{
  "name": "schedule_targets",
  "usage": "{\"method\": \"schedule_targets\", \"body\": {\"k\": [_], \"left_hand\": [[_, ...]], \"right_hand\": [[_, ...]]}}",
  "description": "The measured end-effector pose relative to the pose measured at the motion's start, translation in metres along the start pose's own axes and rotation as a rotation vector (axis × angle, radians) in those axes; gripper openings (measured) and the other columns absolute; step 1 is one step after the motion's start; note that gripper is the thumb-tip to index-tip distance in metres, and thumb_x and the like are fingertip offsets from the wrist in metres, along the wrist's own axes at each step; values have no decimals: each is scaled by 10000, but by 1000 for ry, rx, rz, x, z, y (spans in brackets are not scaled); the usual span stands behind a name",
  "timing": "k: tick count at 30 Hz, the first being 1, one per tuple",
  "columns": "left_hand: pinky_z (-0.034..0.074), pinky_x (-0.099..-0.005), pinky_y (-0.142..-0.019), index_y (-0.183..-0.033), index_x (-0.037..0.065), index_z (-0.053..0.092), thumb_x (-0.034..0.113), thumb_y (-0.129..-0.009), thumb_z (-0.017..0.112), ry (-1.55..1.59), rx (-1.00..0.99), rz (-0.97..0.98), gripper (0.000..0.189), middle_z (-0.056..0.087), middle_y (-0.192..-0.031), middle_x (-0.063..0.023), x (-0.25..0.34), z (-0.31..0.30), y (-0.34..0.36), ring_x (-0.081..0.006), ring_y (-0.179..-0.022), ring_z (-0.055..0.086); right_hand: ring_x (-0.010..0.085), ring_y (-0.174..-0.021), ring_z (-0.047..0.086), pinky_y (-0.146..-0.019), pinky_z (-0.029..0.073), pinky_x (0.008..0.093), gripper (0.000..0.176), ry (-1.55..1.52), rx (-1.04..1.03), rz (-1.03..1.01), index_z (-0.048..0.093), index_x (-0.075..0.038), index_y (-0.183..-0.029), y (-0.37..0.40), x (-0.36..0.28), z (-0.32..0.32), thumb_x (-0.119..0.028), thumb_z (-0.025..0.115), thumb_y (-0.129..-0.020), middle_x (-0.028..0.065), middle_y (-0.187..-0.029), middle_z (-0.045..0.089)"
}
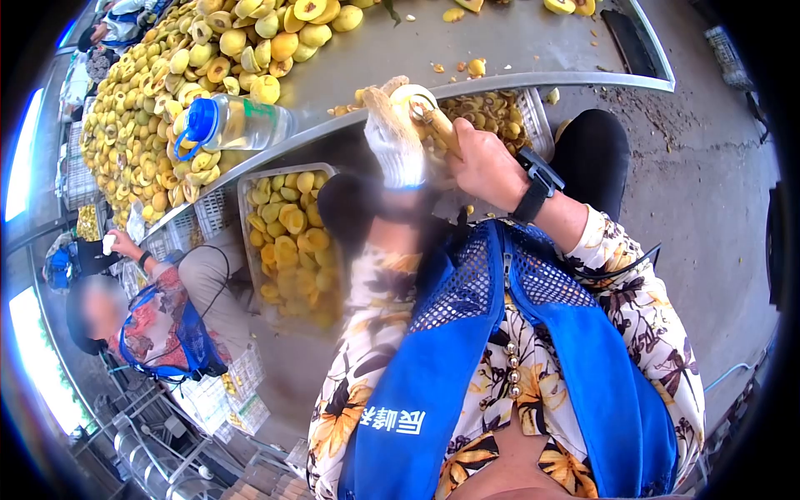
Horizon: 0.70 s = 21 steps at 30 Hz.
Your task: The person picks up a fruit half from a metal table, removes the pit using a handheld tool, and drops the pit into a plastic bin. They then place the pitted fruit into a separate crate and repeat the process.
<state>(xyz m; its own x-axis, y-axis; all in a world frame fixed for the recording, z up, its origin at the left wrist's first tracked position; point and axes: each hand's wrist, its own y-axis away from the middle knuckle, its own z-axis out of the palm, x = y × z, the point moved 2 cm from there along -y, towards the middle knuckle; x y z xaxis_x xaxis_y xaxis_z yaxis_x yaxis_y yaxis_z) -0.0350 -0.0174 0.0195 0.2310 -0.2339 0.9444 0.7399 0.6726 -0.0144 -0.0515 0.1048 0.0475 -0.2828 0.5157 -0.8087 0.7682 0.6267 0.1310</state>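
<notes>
My left hand (393,146), in a white knitted glove with a tan finger area, is closed around a yellow peach half (409,96). Bare, with a black watch on its wrist, my right hand (490,167) grips the light wooden handle of a pitting spoon (446,136). The spoon's metal end is at the cut face of the peach half; how deep it sits cannot be made out. Both hands are just in front of the metal table's raised edge (533,80), above a crate of small brownish-yellow pieces (487,112).
Halved peaches (154,125) are heaped on the table's left side. A water bottle with a blue lid (233,123) lies near the edge. Below stands a crate of peach halves (287,237), left of my knees. A co-worker (179,317) sits at the left.
</notes>
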Motion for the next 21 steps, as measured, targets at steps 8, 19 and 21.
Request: {"method": "schedule_targets", "body": {"k": [8, 19, 21], "left_hand": [[472, -228, -675, -1058, 10, 525, 438, -944, 330, 10, -35, -58, 483, 576, -870, -55, -2, -2, 0, -118, -759, 553], [467, -244, -722, -1030, -8, 545, 429, -950, 324, -42, -7, 40, 496, 572, -876, -62, -4, 6, 4, -120, -785, 548], [467, -241, -712, -1002, -10, 564, 445, -948, 312, -149, -33, 139, 523, 572, -867, -62, -8, 5, 3, -119, -777, 547]], "right_hand": [[456, -734, 536, -638, 413, 490, 196, 0, 27, -41, 395, 46, -867, 5, 5, 1, -81, 506, -768, 291, -699, 539], [451, -744, 551, -637, 423, 474, 217, -59, 10, 44, 418, 50, -910, 7, 4, 2, -77, 516, -764, 291, -704, 547], [411, -649, 575, -581, 452, 454, 217, -32, 64, 17, 461, 51, -834, 7, 7, 5, -135, 553, -772, 262, -660, 565]]}}
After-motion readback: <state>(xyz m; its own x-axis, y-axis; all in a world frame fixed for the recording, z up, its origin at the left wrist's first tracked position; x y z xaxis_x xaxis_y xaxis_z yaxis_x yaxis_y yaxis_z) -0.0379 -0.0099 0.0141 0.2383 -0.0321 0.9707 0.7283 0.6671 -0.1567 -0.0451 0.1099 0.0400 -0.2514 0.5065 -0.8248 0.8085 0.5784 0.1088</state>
